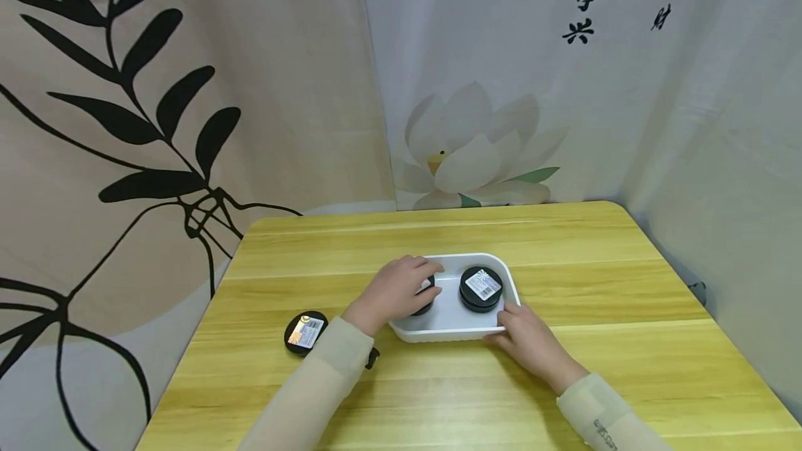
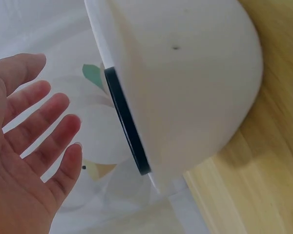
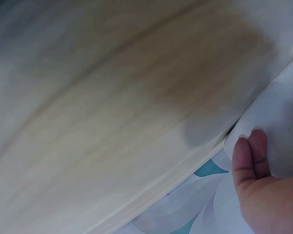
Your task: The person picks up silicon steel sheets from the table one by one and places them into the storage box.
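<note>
A white tray [image 1: 451, 335] with rounded corners lies on the table. Inside it, toward the right, sits a round black container [image 1: 481, 289] with a silvery label, apparently stacked on another. A second black container [image 1: 423, 310] in the tray's left part is mostly covered by my left hand [image 1: 395, 289]. In the left wrist view that hand [image 2: 34, 131] has loosely extended fingers, apart from the black edge [image 2: 127, 122] showing above the tray wall [image 2: 200, 83]. My right hand [image 1: 529, 339] grips the tray's front right corner; its fingers [image 3: 244, 161] touch the tray's side.
Another labelled black round container [image 1: 305, 333] lies on the wooden table [image 1: 626, 339] left of the tray, partly behind my left sleeve [image 1: 313, 388]. A small black object [image 1: 372, 358] shows at my left wrist. Printed curtains [image 1: 301, 89] hang behind the table.
</note>
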`<act>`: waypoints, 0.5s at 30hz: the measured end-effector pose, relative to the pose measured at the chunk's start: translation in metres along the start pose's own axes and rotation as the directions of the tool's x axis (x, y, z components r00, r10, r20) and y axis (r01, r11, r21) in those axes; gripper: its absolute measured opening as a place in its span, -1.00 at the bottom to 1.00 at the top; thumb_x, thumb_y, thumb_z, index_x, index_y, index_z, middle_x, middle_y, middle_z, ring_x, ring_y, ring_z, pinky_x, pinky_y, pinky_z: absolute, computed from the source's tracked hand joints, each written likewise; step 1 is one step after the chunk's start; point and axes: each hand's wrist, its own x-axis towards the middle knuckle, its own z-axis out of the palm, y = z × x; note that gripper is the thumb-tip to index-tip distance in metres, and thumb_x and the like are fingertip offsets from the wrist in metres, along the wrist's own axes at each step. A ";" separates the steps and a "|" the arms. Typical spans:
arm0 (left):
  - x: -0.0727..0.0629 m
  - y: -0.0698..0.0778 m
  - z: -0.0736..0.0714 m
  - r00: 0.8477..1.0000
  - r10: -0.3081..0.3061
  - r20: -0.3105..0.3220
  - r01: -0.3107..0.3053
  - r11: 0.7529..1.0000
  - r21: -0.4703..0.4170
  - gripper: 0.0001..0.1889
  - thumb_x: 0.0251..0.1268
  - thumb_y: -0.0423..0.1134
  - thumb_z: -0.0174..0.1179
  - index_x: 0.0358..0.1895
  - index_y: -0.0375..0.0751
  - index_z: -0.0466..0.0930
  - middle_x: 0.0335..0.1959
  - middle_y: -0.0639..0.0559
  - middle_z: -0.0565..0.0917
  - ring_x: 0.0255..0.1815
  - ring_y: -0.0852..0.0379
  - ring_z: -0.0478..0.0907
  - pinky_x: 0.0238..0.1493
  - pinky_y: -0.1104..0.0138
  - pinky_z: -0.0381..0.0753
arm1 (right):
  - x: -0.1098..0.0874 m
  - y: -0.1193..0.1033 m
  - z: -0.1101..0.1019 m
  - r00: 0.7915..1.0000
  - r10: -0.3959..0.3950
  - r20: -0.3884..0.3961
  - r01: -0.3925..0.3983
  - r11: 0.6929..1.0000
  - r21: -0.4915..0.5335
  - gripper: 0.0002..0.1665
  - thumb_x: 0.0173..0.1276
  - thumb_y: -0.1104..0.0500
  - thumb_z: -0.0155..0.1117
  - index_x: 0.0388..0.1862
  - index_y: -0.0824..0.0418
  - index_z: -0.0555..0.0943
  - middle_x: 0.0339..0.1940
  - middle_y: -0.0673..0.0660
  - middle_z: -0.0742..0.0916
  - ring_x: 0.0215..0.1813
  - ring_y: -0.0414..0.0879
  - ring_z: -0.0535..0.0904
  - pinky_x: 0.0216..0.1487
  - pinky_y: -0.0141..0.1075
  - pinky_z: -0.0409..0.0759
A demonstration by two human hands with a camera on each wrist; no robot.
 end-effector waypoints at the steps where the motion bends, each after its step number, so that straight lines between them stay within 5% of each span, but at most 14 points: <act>1: -0.001 -0.001 0.001 1.000 -0.002 -0.002 0.002 1.000 0.001 -0.58 0.50 0.07 0.13 0.29 0.04 0.56 0.24 0.09 0.64 0.19 0.05 0.60 0.21 0.14 0.60 | 0.000 0.000 0.000 1.000 -0.002 0.001 0.002 1.000 -0.001 -0.68 0.12 -0.04 0.56 -0.46 0.07 0.59 -0.38 -0.09 0.59 -0.27 -0.12 0.48 -0.18 -0.15 0.55; 15: -0.013 -0.005 0.004 0.999 -0.026 -0.021 0.025 0.999 -0.042 -0.59 0.49 0.06 0.15 0.29 0.04 0.57 0.26 0.06 0.62 0.31 0.05 0.53 0.34 0.12 0.53 | 0.000 0.001 0.001 1.000 0.003 -0.002 -0.003 1.000 -0.010 -0.65 0.10 -0.06 0.57 -0.49 0.06 0.57 -0.44 -0.12 0.54 -0.31 -0.14 0.43 -0.22 -0.19 0.51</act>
